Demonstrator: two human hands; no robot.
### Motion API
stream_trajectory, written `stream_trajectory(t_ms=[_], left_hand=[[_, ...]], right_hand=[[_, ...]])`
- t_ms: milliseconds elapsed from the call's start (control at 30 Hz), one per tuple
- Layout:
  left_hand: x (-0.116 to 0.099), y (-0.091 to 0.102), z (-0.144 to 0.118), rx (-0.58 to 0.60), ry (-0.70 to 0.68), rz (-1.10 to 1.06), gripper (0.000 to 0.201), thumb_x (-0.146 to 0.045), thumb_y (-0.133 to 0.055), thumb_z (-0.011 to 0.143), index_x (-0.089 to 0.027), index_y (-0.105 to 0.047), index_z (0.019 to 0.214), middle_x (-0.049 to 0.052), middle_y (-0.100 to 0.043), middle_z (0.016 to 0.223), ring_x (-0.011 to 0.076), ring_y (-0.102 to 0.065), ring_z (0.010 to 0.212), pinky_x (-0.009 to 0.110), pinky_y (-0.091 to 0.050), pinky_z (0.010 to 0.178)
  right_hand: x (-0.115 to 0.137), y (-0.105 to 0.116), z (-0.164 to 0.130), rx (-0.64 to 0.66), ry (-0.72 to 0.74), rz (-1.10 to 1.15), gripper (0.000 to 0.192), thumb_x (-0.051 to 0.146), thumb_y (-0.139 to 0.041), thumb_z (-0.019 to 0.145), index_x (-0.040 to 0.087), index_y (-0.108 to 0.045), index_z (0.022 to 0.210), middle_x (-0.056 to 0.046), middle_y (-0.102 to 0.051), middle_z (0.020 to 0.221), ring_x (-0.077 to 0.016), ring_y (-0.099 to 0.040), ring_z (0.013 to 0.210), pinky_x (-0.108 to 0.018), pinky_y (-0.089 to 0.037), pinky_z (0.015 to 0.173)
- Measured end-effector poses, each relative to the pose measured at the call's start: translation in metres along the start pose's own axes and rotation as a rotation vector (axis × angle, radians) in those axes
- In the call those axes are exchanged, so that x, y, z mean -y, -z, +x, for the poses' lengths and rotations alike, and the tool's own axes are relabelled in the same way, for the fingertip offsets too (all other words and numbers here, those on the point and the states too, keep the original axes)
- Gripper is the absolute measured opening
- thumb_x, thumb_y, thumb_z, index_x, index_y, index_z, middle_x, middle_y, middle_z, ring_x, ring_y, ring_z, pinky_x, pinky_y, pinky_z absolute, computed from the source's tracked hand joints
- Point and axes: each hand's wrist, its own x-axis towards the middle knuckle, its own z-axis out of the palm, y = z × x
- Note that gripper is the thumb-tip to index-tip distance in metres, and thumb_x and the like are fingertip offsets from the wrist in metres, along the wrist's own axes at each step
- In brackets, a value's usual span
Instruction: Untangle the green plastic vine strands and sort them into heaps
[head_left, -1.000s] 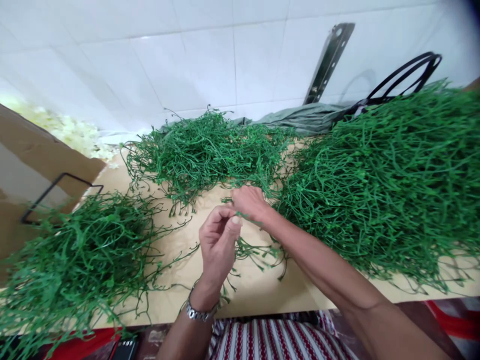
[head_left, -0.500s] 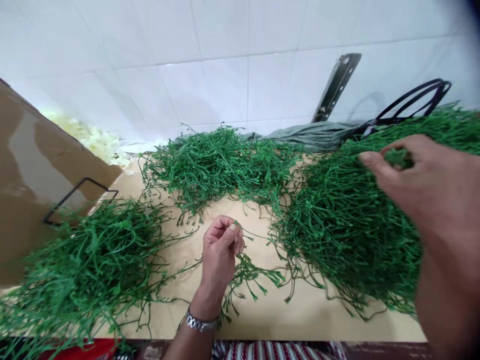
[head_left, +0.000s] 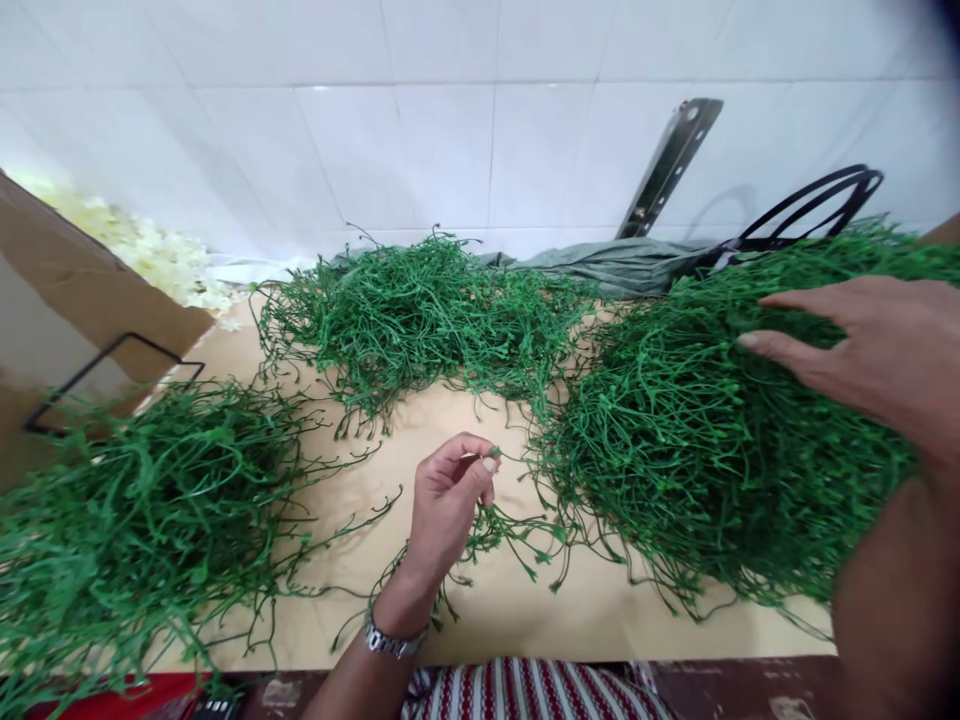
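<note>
My left hand point(head_left: 450, 490), with a metal watch on the wrist, pinches the tip of a green artificial stem point(head_left: 495, 453) between thumb and forefinger. Below it, a small spray of green stems point(head_left: 517, 530) lies on the tan tabletop. My right hand point(head_left: 862, 355) is over the large right pile of green plastic stems point(head_left: 660, 430), its thumb and fingers apart, with nothing seen between them. A second pile of stems point(head_left: 435, 320) lies at the back, and a third pile point(head_left: 172, 500) is at the left.
A cardboard box point(head_left: 67, 310) with a black wire handle point(head_left: 112, 350) stands at the left, pale yellow flowers point(head_left: 142, 245) behind it. Along the tiled wall lie a grey-green cloth point(head_left: 615, 268), a perforated metal bracket point(head_left: 671, 165) and black loops point(head_left: 817, 205).
My right hand has opened out of a ring-shaped curl and shifted slightly right over the pile. My left hand keeps its pinch. The view has shifted slightly.
</note>
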Motion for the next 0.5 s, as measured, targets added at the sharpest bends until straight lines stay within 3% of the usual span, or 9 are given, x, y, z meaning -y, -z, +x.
stream_trajectory(t_ms=[67,167,233,300,400,500], left_hand=[[0.001,-0.001,0.0,0.003,-0.005,0.022,0.008,-0.019,-0.064,0.069,-0.014,-0.059,0.072,-0.002,-0.055,0.061,0.0041,-0.045,0.041,0.018,-0.034,0.042],[0.004,-0.003,-0.001,0.028,-0.016,0.061,0.006,-0.019,-0.062,0.071,-0.014,-0.059,0.073,-0.003,-0.054,0.059,0.0043,-0.045,0.042,0.018,-0.033,0.043],[0.006,-0.006,-0.002,0.056,-0.034,0.081,0.006,-0.019,-0.061,0.073,-0.014,-0.059,0.073,-0.003,-0.052,0.059,0.0049,-0.046,0.042,0.019,-0.034,0.043],[0.007,-0.007,-0.002,0.069,-0.055,0.088,0.006,-0.02,-0.061,0.073,-0.015,-0.058,0.073,-0.003,-0.05,0.062,0.0054,-0.046,0.041,0.02,-0.034,0.042],[0.006,-0.006,-0.003,0.053,-0.098,0.123,0.003,-0.018,-0.061,0.072,-0.016,-0.06,0.072,-0.002,-0.05,0.067,0.0043,-0.044,0.041,0.019,-0.032,0.039],[0.002,-0.003,-0.002,0.087,-0.207,0.26,0.005,-0.013,-0.062,0.07,-0.016,-0.065,0.067,0.0,-0.052,0.066,0.008,-0.047,0.053,0.02,-0.035,0.047]], right_hand=[[0.038,0.011,-0.001,-0.056,0.003,-0.141,0.046,0.057,-0.042,0.081,0.025,-0.056,0.111,-0.017,-0.059,0.104,-0.0358,-0.05,0.103,-0.043,-0.034,0.079],[0.107,0.013,-0.008,-0.193,0.077,0.18,0.031,0.044,-0.048,0.084,0.022,-0.059,0.103,-0.012,-0.061,0.1,-0.0268,-0.054,0.097,-0.038,-0.038,0.085],[0.15,0.0,-0.014,-0.003,0.262,0.45,0.024,0.04,-0.052,0.083,0.022,-0.062,0.095,-0.007,-0.063,0.091,-0.0204,-0.056,0.088,-0.033,-0.042,0.077],[0.18,-0.02,-0.02,0.181,0.394,0.503,0.021,0.034,-0.049,0.085,0.019,-0.063,0.084,-0.005,-0.062,0.078,-0.0176,-0.054,0.077,-0.032,-0.038,0.074],[0.197,-0.043,-0.027,0.227,0.419,0.572,0.027,0.024,-0.04,0.089,0.015,-0.059,0.071,-0.002,-0.055,0.066,-0.0127,-0.047,0.064,-0.027,-0.033,0.066],[0.19,-0.045,-0.031,0.284,0.477,0.581,0.025,0.021,-0.039,0.088,0.015,-0.054,0.068,-0.001,-0.05,0.064,-0.0117,-0.04,0.06,-0.025,-0.029,0.06]])
